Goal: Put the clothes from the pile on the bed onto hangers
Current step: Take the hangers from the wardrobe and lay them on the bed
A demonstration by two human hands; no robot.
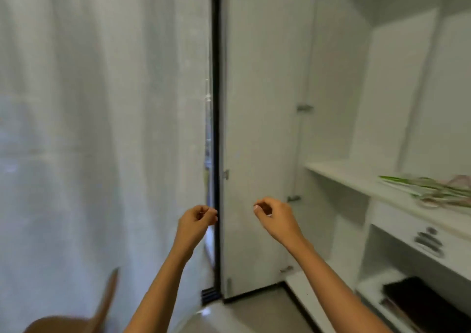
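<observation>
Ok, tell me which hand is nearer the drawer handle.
Right. The right hand is left of the handle; the left hand is farther left, by the curtain.

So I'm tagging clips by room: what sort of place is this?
Likely a bedroom or dressing area. There is an open white wardrobe door, a shelf and drawer inside the wardrobe, and a sheer curtain over a window alongside.

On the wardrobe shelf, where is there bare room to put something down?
The shelf is bare at its left end, between the wardrobe's side wall and the green and white things. Its right end is crowded with them. Below, the dark thing takes much of the bottom compartment.
</observation>
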